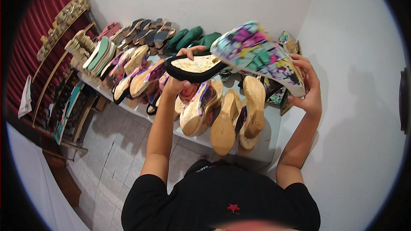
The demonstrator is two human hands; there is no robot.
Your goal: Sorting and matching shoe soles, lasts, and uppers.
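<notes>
Fingers of both hands were closed around a shoe (257, 53), which lay between them, raised over the table (270, 130). At the shoe's left end the left hand (174, 86) grasped a black-edged part with a pale inner face, its thumb against the near rim and other fingers bent over the far one. At the right end the right hand (313, 90) grasped a floral part with a white edge, its fingers curled along the outer side and the thumb near the lower corner. How those two parts met was unclear.

Wooden soles (222, 134) stood on the table just nearer the wearer than the shoe, some leaning together. Floral shoes (143, 79) lay to its left. Beyond its left end were green shoes (188, 37) and, further left, dark sandals (150, 37). Pale insoles (100, 53) were stacked well to the left, near a rack (53, 47) of small pieces too indistinct to name. Past these hung a red curtain (32, 25). To the right of the shoe rose a white wall (359, 38).
</notes>
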